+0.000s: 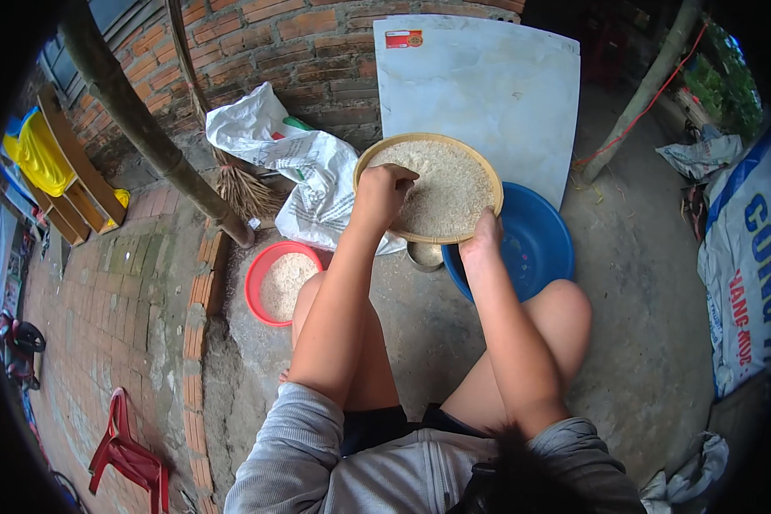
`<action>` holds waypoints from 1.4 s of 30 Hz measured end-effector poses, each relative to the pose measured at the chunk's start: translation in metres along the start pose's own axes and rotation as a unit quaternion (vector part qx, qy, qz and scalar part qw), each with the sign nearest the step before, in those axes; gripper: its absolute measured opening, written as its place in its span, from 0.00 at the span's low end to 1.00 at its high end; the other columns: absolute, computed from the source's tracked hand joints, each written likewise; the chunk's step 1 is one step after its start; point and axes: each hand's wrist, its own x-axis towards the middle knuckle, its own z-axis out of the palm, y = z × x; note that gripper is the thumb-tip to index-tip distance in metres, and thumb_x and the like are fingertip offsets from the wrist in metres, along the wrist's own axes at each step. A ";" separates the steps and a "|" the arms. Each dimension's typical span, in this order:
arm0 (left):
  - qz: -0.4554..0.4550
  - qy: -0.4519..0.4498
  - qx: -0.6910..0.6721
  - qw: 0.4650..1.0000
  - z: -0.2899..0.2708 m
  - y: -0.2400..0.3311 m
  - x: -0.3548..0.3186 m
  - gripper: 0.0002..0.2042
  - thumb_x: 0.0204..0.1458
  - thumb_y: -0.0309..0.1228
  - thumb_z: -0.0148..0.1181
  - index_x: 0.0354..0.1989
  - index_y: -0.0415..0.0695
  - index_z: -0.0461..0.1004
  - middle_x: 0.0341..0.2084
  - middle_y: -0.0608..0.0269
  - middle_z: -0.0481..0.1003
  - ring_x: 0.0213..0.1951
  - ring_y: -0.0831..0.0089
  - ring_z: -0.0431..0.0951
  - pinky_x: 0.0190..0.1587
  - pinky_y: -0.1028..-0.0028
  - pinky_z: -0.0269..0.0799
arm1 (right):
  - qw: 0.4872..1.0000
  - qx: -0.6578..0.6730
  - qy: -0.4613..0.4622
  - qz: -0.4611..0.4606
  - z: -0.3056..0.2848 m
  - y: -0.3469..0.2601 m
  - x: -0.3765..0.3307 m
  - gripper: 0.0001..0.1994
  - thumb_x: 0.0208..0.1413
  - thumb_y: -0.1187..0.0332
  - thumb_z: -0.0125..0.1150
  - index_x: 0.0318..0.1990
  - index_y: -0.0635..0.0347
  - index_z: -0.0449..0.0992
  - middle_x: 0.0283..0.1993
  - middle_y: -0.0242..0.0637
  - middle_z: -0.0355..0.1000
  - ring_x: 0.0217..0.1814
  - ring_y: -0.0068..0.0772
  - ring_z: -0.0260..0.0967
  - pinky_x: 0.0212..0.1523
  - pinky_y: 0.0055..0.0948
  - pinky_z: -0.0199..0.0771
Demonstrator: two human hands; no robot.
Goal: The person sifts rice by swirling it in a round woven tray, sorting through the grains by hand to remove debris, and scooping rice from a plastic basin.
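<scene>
Looking down past my knees, I see my left hand [384,193] lying over the near left rim of the round woven tray [480,176], fingers curled down into the rice [441,188] that covers its floor; whether they pinch any grains I cannot tell. My right hand [486,236] grips the tray's near edge from below, thumb up against the rim, fingers hidden under the weave. So the tray sits held between both hands, out in front of my legs, tilted a little toward me, partly over the blue basin [535,244] that stands on the ground to my right. Just under the tray's near edge, between the basin and my left forearm, a small metal cup [425,254] rests on the concrete. To my left, close beside my left knee, a red bowl [261,278] holds more pale rice. Behind the bowl lies a crumpled white sack [295,158], touching the foot of the brick wall [308,51], with a bundle of dry straw broom [244,190] next to it. A pale flat board [488,77] leans on the wall behind the tray. A slanting wooden pole [137,120] crosses the left side, and a red plastic stool [128,454] lies on the brick paving, well apart from me
</scene>
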 end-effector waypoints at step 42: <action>-0.385 0.090 -0.595 0.700 -0.117 -0.030 -0.024 0.18 0.55 0.36 0.45 0.46 0.33 0.66 0.36 0.51 0.73 0.38 0.64 0.75 0.45 0.67 0.72 | 0.954 -0.095 -0.242 0.148 0.057 -0.054 -0.029 0.19 0.61 0.61 0.41 0.53 0.67 0.63 0.51 0.45 0.66 0.54 0.39 0.63 0.54 0.35 0.63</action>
